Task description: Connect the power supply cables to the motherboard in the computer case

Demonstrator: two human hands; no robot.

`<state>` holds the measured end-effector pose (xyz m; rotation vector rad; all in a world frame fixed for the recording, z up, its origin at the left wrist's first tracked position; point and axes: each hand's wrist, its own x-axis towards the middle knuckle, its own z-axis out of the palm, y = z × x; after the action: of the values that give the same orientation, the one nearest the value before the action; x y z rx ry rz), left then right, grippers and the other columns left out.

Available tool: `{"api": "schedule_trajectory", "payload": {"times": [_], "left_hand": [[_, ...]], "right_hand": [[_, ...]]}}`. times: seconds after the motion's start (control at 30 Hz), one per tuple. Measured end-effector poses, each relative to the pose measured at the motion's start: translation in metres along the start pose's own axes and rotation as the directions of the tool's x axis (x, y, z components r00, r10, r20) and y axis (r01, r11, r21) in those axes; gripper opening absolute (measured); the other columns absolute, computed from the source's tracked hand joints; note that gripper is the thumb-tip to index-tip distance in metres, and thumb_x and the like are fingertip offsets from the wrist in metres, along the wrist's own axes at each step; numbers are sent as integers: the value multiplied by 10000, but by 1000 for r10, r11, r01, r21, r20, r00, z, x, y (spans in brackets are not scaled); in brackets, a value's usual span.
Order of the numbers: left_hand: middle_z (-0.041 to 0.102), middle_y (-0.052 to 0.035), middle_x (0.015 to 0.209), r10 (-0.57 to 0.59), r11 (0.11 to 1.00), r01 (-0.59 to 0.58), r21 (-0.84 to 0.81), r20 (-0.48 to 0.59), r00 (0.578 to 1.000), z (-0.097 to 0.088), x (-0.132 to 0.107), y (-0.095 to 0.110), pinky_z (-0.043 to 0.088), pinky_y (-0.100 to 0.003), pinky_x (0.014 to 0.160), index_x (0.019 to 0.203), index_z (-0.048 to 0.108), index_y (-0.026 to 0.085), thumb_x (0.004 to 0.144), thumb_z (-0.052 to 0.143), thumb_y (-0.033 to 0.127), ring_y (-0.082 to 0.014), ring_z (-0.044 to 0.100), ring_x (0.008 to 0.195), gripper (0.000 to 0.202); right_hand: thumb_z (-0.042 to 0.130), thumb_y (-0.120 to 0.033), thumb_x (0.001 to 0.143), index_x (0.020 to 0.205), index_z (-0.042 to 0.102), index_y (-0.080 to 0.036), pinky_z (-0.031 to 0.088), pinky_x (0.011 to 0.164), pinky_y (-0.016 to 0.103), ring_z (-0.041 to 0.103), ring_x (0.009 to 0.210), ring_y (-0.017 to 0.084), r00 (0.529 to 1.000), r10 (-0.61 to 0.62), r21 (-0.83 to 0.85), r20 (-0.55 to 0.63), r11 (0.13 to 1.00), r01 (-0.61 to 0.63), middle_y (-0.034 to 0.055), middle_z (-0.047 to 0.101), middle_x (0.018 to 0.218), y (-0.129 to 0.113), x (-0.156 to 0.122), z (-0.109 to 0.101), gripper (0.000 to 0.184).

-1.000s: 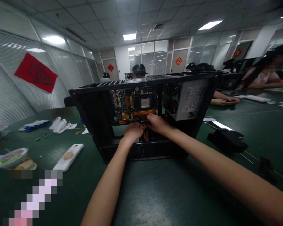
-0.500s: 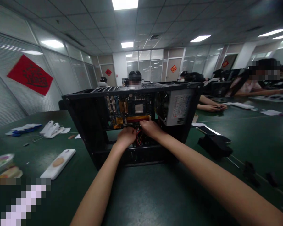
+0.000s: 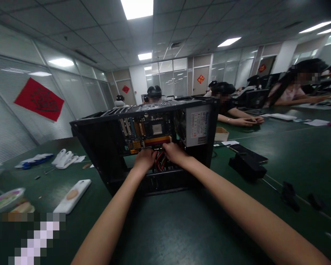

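Observation:
A black computer case (image 3: 96, 147) stands on the table with its side open toward me. Inside it are a motherboard (image 3: 165, 127) with a bare processor square and a silver power supply (image 3: 195, 127) at upper right. My left hand (image 3: 145, 160) is closed at the board's lower edge, its fingertips hidden. My right hand (image 3: 175, 152) is closed just below the long memory slots (image 3: 157, 141), its fingertips at the upper end of red and black cables (image 3: 160, 161). These cables loop down between my hands; exactly what the fingers pinch is hard to see.
A white phone (image 3: 73, 197) and a bowl (image 3: 7, 200) lie at left on the green table (image 3: 165, 228). At right are a black block-shaped object (image 3: 246, 165), a dark flat device (image 3: 251, 152) and a small open box (image 3: 221, 134). A co-worker's hands (image 3: 246, 121) rest beyond.
My view has turned slightly, so the case sits a little further left. Both hands stay at the lower edge of the motherboard, and the cables between them show more clearly.

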<state>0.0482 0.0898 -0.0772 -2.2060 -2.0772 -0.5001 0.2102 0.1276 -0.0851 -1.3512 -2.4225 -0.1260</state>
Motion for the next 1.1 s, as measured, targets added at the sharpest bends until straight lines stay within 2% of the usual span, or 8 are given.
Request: {"api": "schedule_trajectory", "payload": {"times": [0.3, 0.67, 0.83, 1.1], "left_hand": [[735, -110, 1020, -35, 999, 35, 3, -3, 999, 6, 7, -7, 471, -326, 777, 1027, 749, 258, 960, 430, 490, -271, 674, 970, 400], [740, -102, 1019, -27, 1000, 27, -16, 8, 1000, 11, 11, -11, 452, -293, 774, 994, 759, 230, 967, 454, 440, -242, 669, 980, 372], [741, -107, 1006, -11, 999, 11, -40, 9, 1000, 11, 11, -10, 444, -292, 771, 977, 756, 215, 973, 448, 423, -237, 675, 967, 372], [742, -95, 1023, 3, 998, -3, -59, 10, 1000, 18, 19, -15, 435, -282, 769, 994, 755, 206, 977, 441, 440, -226, 668, 977, 392]], "right_hand": [[458, -179, 931, 1044, 733, -119, 493, 782, 286, 693, 960, 250, 992, 116, 50, 41, 992, -118, 177, 727, 1016, 0, -5, -5, 303], [429, -194, 951, 1053, 725, -104, 492, 802, 294, 693, 973, 264, 983, 143, 73, 115, 986, -152, 204, 711, 1054, -6, -6, -4, 325], [431, -148, 930, 1100, 710, -80, 490, 817, 306, 686, 998, 279, 976, 172, 68, 132, 981, -182, 234, 694, 1087, -7, -5, -6, 334], [457, -161, 918, 1100, 717, -100, 482, 786, 291, 690, 980, 264, 977, 167, 63, 130, 982, -177, 213, 705, 1077, -5, -3, -3, 324]]}}
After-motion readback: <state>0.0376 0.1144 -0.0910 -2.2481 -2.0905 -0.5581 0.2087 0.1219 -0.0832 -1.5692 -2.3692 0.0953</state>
